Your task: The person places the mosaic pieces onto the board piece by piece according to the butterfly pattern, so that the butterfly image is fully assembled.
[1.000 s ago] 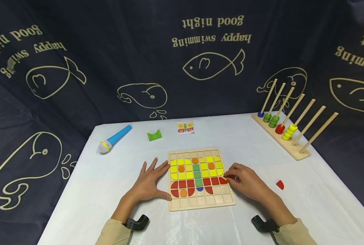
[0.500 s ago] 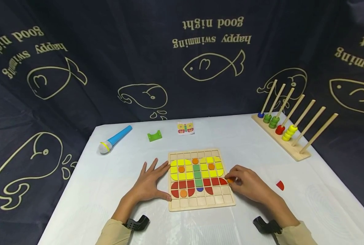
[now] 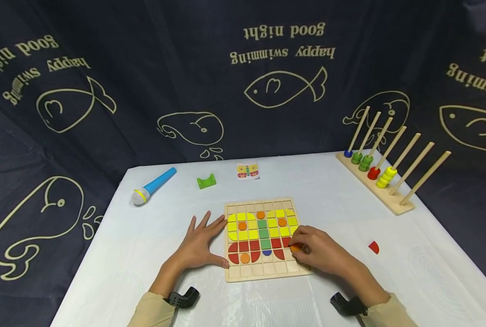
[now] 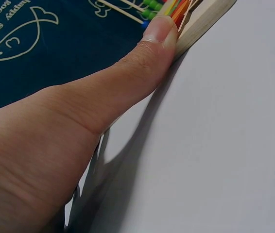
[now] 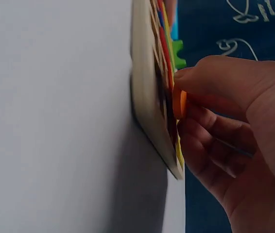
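A wooden grid board lies on the white table, bearing yellow, red, green, orange and blue pieces in a butterfly pattern. My left hand rests spread at its left edge, the thumb touching the near left corner. Over the board's right side, my right hand pinches an orange disc between thumb and fingers, just above the cells right of a red quarter piece. The hand hides part of the red row and the cells beneath it.
A loose red quarter piece lies right of the board. Behind stand a pegged bead counter, a small butterfly picture card, a green arched block and a blue toy microphone.
My right hand has moved left from the board's right edge to over its cells, carrying the orange disc. My left hand has stayed in place.
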`<state>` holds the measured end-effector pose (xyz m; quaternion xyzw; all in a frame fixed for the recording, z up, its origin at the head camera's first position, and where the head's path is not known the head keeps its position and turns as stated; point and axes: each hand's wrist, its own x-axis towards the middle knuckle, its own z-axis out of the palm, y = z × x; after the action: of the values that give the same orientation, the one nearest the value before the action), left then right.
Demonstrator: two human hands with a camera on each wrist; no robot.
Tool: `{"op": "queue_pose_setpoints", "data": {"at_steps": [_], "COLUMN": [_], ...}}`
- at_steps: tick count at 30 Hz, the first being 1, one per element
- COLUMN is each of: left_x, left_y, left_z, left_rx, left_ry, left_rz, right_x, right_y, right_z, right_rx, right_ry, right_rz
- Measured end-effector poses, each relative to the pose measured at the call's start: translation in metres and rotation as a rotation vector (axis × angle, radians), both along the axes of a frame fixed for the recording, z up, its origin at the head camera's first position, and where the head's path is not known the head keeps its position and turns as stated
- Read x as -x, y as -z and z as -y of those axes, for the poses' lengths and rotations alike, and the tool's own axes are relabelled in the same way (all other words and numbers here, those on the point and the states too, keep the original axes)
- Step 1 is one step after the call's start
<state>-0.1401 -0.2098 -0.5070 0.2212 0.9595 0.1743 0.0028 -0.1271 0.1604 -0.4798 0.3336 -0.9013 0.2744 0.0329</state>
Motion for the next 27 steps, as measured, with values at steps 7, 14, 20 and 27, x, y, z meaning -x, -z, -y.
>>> {"op": "queue_pose_setpoints", "data": {"at_steps": [7,14,20,27], "left_x": [0.001,0.002,0.002,0.001], "left_y": [0.001,0.002,0.003,0.002], "left_z": [0.0,0.001,0.001,0.001], "left_rx": [0.003,0.003,0.007,0.005], "left_ry": [0.0,-0.001,-0.007,-0.008], "left_rz": [-0.008,-0.012,-0.002,0.01], "right_x": [-0.003,-0.005,-0.007,-0.006], "right_y": [0.002,0.002,0.001,-0.003], "right_z": [0.008,0.009,0.002,-0.025], "right_rx": [-0.01,0.009,-0.018,-0.021], "right_ry": [-0.054,-0.088,-0.051,0.07], "right_rz": [-0.016,-0.007,0.026,0.058]}}
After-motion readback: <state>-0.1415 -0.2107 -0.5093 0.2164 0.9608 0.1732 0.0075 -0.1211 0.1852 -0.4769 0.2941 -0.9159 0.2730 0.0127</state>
